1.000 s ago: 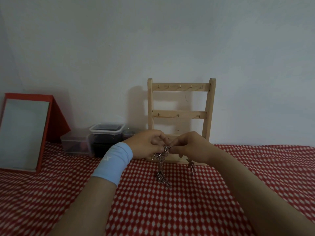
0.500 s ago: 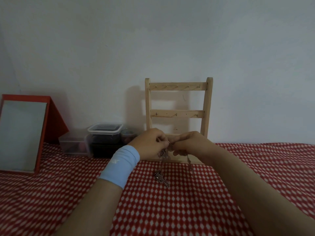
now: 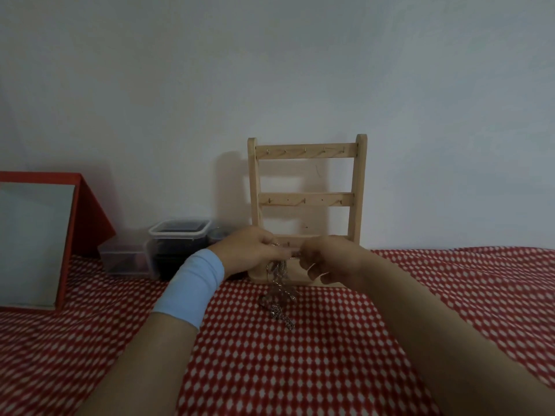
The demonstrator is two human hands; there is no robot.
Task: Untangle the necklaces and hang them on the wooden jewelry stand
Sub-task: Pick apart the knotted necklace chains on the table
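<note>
Necklaces (image 3: 279, 291) before stand (image 3: 306, 200), mirror (image 3: 33, 244) left (boxes (image 3: 177, 242) beside)

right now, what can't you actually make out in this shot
All in the head view:
- necklaces: one small blurred clump, so their number and knots cannot be told.
- Which strands the left hand and right hand pinch: curled fingers hide each grip.
- wooden jewelry stand: bottom rail partly behind both hands.
- plastic containers: contents too dark.
- mirror: cut off by the left edge.
</note>
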